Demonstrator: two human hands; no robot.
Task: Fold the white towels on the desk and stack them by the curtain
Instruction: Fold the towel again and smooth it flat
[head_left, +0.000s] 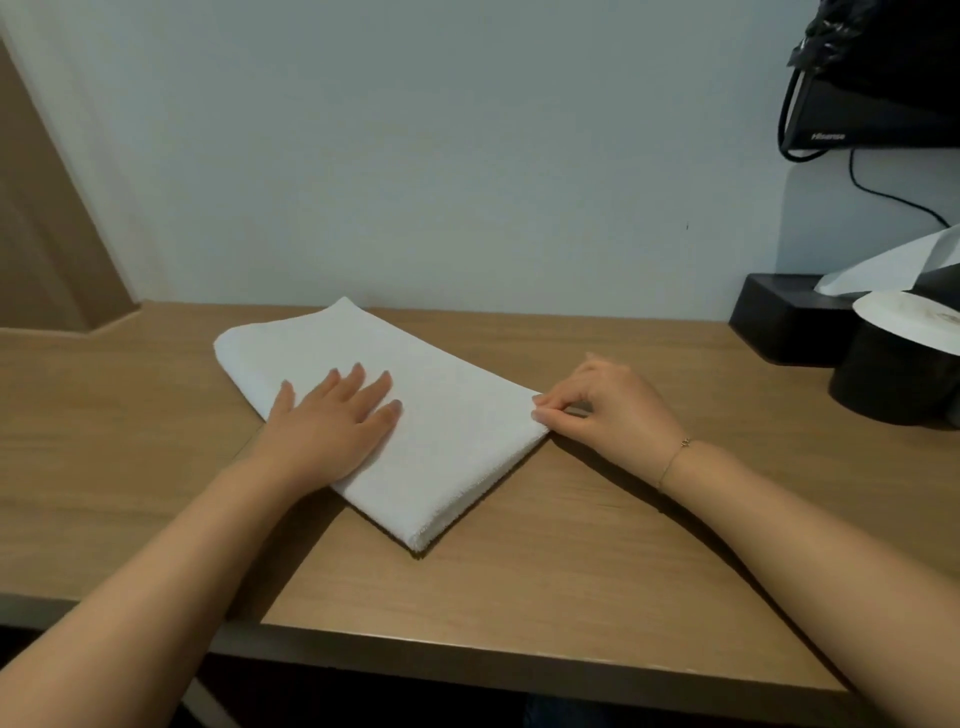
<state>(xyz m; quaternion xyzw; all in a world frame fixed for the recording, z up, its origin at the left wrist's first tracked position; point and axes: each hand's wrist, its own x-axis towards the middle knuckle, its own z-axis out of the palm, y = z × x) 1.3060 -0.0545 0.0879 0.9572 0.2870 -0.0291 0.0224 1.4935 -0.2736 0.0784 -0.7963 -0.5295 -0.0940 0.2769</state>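
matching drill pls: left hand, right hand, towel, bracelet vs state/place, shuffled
Things:
1. left hand
2. right hand
3. towel
4. bracelet

States or places:
A. folded, lying on the desk
B. on the right wrist
C. flat on the towel, fingers straight
D. pinching the towel's right corner

Pairs: 1-C, 2-D, 3-A, 4-B
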